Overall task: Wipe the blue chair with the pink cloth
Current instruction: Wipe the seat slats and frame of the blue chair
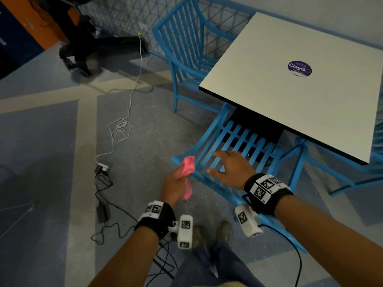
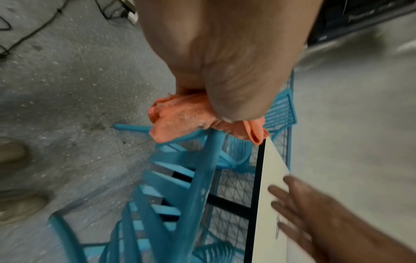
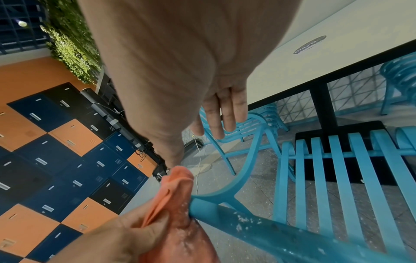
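Note:
A blue slatted chair [image 1: 234, 141] stands pushed under a white table, its back toward me. My left hand [image 1: 174, 185] grips a bunched pink cloth [image 1: 187, 168] at the left end of the chair's top rail [image 3: 270, 233], which carries white dust specks. In the left wrist view the cloth [image 2: 180, 121] bulges from my fist against the rail's corner. My right hand [image 1: 230, 166] hovers over the chair back with fingers straight and spread, holding nothing; the right wrist view shows those fingers [image 3: 225, 113] extended.
The white table [image 1: 300, 100] with a purple sticker overhangs the chair seat. A second blue chair [image 1: 186, 59] stands behind, another at right. Cables, a charger and a power brick [image 1: 102, 212] lie on the floor at left. My shoes [image 1: 223, 233] are beside the chair.

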Motion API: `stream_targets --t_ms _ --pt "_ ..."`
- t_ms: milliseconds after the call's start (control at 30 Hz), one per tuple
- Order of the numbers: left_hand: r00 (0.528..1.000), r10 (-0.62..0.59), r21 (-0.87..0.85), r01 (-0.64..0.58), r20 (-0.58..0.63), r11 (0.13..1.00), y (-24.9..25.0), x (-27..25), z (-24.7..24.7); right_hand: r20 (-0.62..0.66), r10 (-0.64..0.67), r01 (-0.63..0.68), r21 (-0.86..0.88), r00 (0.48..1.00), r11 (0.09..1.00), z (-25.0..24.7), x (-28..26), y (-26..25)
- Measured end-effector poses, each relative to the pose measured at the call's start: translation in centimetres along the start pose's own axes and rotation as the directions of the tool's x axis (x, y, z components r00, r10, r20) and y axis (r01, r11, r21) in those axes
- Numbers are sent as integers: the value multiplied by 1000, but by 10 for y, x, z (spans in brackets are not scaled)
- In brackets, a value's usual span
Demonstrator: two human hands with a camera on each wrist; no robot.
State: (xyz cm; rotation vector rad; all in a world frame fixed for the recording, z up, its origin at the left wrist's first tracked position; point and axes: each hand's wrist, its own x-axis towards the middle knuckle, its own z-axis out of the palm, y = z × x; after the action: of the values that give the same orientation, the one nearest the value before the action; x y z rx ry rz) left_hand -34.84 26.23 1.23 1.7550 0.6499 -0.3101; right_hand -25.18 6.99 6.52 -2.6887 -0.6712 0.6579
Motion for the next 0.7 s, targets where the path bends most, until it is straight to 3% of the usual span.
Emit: stream_targets --t_ms 133,233,300,400,500,633,700 --pt "993 10 15 -12 116 1000 -7 -15 28 3 -1 1 -13 1000 1000 1 2 -2" --pt "964 -9 71 -11 267 997 -16 -22 28 8 -16 16 -15 1000 1000 2 4 -5" --pt "958 -3 100 -27 287 995 -14 -23 17 7 -20 20 -14 1000 1000 2 6 -7" --pt "971 89 -36 -83 224 996 -1 -23 -9 2 -12 12 -20 1000 1000 3 9 -10" --pt "969 233 -220 -211 79 953 1 -4 -47 7 -22 22 -15 1000 1000 5 14 -10" --pt "977 204 -13 -205 -60 979 0 31 -75 27 -33 33 -15 999 999 7 16 -14" --pt "984 170 88 -165 -54 982 3 42 -76 29 -34 35 -24 999 999 9 18 -15"
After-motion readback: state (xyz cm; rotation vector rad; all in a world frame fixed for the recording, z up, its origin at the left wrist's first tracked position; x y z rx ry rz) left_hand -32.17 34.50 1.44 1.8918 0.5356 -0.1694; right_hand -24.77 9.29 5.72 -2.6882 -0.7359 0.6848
